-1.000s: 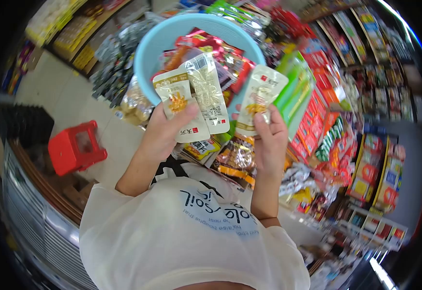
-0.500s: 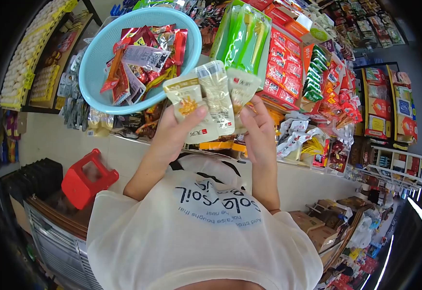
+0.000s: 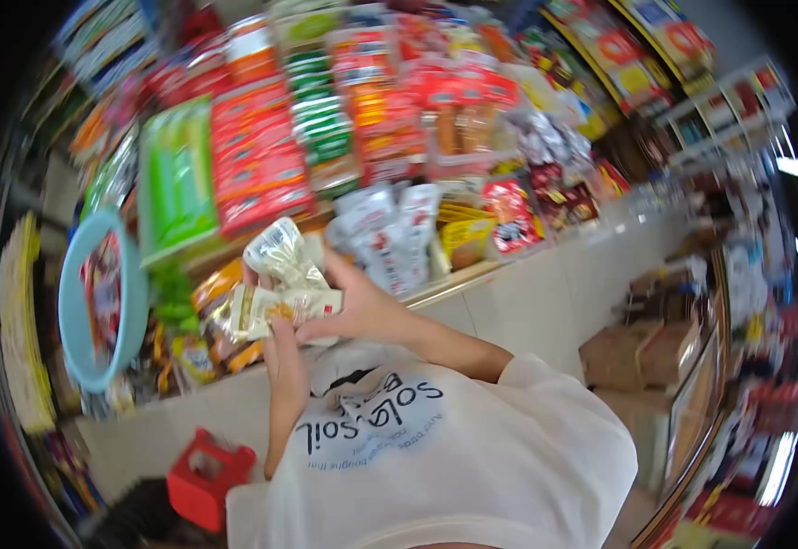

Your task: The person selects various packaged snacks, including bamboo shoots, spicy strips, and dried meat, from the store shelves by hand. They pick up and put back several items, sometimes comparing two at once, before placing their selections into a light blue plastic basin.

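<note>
Several cream-coloured snack packets (image 3: 282, 256) are held together in front of the shirt, the lower one with a yellow-orange picture. My left hand (image 3: 286, 352) is closed on the packets from below, its thumb on the lower one. My right hand (image 3: 353, 297) is closed round their right side. Just beyond the hands lie orange-and-yellow snack bags (image 3: 220, 297) and white-silver packets (image 3: 385, 233) on the display. Motion blur softens the view.
A blue basket (image 3: 133, 316) with red packets stands at the left. Green packs (image 3: 179, 174) and red boxes (image 3: 262, 151) line the display. A red plastic stool (image 3: 205, 480) is on the floor at lower left; cardboard boxes (image 3: 637, 352) are at the right.
The view has turned toward the right side of the display, and the basket now appears further left. The packets, fanned out before, are now bunched closer together between both hands.
</note>
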A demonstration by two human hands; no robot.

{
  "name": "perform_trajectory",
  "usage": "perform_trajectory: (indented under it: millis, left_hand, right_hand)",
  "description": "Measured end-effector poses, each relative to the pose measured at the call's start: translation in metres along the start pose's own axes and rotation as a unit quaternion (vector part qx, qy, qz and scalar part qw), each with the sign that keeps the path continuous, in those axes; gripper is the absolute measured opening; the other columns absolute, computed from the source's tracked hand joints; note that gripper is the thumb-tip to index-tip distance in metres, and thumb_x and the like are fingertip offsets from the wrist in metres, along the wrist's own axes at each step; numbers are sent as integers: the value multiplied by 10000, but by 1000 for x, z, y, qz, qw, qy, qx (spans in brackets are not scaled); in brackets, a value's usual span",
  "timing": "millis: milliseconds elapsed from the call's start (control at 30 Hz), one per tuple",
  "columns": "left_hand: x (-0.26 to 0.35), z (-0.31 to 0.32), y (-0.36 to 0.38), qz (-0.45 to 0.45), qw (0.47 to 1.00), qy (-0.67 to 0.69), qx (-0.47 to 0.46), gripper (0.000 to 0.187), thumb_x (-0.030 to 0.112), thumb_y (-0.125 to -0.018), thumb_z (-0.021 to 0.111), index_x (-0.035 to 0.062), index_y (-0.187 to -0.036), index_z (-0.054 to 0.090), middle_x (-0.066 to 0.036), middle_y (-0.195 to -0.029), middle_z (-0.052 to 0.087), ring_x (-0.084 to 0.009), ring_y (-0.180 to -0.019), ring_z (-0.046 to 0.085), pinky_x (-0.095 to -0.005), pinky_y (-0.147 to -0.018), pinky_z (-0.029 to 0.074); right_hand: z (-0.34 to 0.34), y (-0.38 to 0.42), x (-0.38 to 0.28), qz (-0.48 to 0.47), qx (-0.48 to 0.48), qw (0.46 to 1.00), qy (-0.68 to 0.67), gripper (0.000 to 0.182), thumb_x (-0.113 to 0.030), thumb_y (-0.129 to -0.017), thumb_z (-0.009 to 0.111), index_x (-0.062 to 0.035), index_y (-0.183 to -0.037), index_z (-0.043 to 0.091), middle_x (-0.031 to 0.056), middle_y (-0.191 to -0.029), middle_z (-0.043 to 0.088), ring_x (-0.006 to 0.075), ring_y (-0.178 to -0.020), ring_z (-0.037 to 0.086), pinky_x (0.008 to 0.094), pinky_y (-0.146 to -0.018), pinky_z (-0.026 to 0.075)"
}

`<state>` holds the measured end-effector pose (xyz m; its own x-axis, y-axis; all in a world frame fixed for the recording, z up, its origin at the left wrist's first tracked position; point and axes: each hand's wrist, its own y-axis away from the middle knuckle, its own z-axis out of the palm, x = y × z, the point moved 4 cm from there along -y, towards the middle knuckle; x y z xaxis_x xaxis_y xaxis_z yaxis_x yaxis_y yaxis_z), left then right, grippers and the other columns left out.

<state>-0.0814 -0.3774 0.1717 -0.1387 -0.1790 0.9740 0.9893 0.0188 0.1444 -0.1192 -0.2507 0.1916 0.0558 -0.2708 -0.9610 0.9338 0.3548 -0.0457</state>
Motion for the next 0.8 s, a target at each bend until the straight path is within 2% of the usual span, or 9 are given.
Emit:
perform_trajectory:
  millis: [67,133,233,367,500,567,633,700,800]
  left_hand:
    - [-10,35,0,8,998,60,-7,559,394,-1035,358,-24,-1405,370,-120,-1350,480,-176,-1223,465,-310,-1038,346]
    - [-34,60,-5,-50,993,63,-81,534,307,-1034,389,-10,-1452,291,-112,-1416,424,-183,-1286,416,-316,-1082,300]
    - [-26,124,0,-17,988,14,-152,520,246,-1015,444,-7,-1447,305,-115,-1417,424,-190,-1304,399,-328,-1093,296]
    - [-28,160,-1,29,986,-56,-154,494,201,-988,498,-2,-1420,369,-129,-1445,414,-217,-1322,401,-351,-1082,315]
    - [-37,163,4,-25,983,-111,-146,414,194,-973,520,12,-1344,483,-129,-1383,496,-222,-1299,437,-363,-1067,335]
    - [-42,162,6,-25,983,-122,-136,383,196,-969,527,13,-1305,516,-123,-1344,533,-218,-1272,463,-359,-1055,349]
    - [-46,162,8,-49,980,-139,-131,374,201,-971,526,8,-1291,519,-113,-1327,542,-206,-1251,480,-352,-1048,355]
    - [-49,163,9,-49,979,-149,-132,368,203,-973,524,6,-1284,522,-112,-1318,546,-203,-1241,486,-352,-1047,356]
    - [-50,169,9,-63,977,-152,-135,363,202,-974,524,3,-1278,523,-113,-1303,551,-201,-1225,496,-349,-1047,356]
  right_hand:
    - [-37,21,-8,-30,30,999,21,905,-161,-689,858,-39,-1407,321,85,-1304,520,170,-1169,527,333,-980,443]
    - [-71,44,-13,-10,65,996,60,830,-110,-706,827,-39,-1391,363,81,-1290,539,156,-1183,517,318,-981,439]
    - [-125,76,-15,38,114,988,-96,781,-91,-705,817,-40,-1368,408,75,-1268,564,148,-1175,528,322,-991,432]
    - [-221,116,-44,-3,279,959,-53,653,-70,-701,819,-23,-1271,505,72,-1186,619,149,-1074,599,314,-934,490]
    - [-338,165,-72,-54,472,867,152,526,-121,-724,811,-12,-1174,562,69,-1055,661,148,-927,637,301,-844,508]
    - [-402,194,-88,-78,585,770,242,476,-126,-732,804,-8,-1138,584,75,-1047,663,155,-910,639,296,-826,503]
    - [-476,224,-100,-178,604,718,297,456,-122,-731,802,-4,-1120,594,81,-1045,663,163,-902,639,294,-821,498]
    - [-544,253,-105,-158,648,630,397,544,-191,-678,840,2,-1111,574,96,-1014,673,211,-896,651,328,-800,505]
    - [-602,267,-100,-38,661,607,440,573,-204,-663,847,13,-1112,565,109,-1029,669,218,-901,655,342,-800,504]
